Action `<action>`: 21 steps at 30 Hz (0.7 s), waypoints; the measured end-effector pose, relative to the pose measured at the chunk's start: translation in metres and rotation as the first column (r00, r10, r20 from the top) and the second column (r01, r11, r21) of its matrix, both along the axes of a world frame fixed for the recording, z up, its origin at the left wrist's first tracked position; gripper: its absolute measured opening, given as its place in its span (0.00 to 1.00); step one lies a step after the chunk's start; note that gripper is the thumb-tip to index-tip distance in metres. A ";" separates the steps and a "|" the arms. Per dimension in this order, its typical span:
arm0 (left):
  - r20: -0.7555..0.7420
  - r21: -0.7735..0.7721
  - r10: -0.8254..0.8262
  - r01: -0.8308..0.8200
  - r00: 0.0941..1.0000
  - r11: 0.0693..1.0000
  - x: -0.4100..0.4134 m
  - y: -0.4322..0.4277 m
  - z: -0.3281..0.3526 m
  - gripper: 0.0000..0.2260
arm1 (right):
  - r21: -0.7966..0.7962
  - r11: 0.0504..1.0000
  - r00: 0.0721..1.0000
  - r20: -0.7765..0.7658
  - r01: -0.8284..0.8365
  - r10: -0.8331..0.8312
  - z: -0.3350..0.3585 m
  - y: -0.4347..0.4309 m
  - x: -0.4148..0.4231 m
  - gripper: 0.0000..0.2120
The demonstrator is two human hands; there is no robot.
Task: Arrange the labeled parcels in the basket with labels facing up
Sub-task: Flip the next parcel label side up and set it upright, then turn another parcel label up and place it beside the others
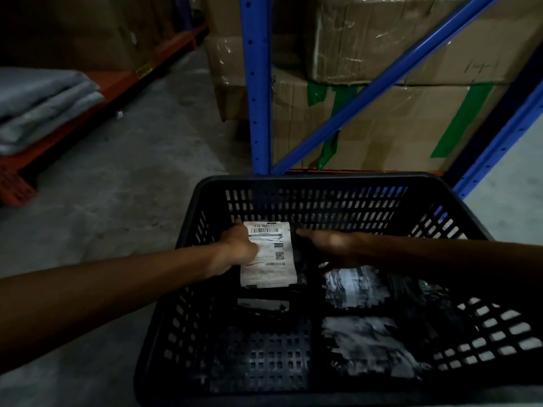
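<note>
- Parcel [269,254] lies label up at the far left of the basket [323,179], directly between both hands, long axis running away from the person.
- Left hand [238,249] rests on its left edge, fingers pressing the label; grip closure cannot be told.
- Right hand [329,245] lies flat and open at its right edge.
- Left hand is nearer the label.
- Other parcels [357,284] lie nearer the person, right of the grip.

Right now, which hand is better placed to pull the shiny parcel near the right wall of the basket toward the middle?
The right hand, probably. It lies just above the shiny parcel in the basket, while the left hand rests on the labeled parcel at the far left.
</note>
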State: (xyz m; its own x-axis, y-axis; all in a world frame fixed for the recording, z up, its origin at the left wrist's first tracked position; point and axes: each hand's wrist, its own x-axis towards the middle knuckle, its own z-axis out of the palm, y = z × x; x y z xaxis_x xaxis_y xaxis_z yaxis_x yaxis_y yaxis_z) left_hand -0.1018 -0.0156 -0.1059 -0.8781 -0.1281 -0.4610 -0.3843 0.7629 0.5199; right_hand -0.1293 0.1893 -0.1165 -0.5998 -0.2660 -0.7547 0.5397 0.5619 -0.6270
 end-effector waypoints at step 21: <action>0.161 -0.514 -0.615 0.598 0.772 0.615 0.027 0.176 -0.106 0.27 | 0.914 0.267 0.567 -0.050 -0.306 0.822 -0.081 0.105 0.034 0.31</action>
State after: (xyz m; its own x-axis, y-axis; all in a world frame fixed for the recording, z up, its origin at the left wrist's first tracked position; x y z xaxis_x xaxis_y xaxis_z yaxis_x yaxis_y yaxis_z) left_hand -0.0749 0.1604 -0.2117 -0.8543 0.2344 -0.4640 0.2726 0.9620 -0.0159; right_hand -0.0958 0.2940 -0.1979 -0.8357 -0.1849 -0.5171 -0.3456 0.9088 0.2336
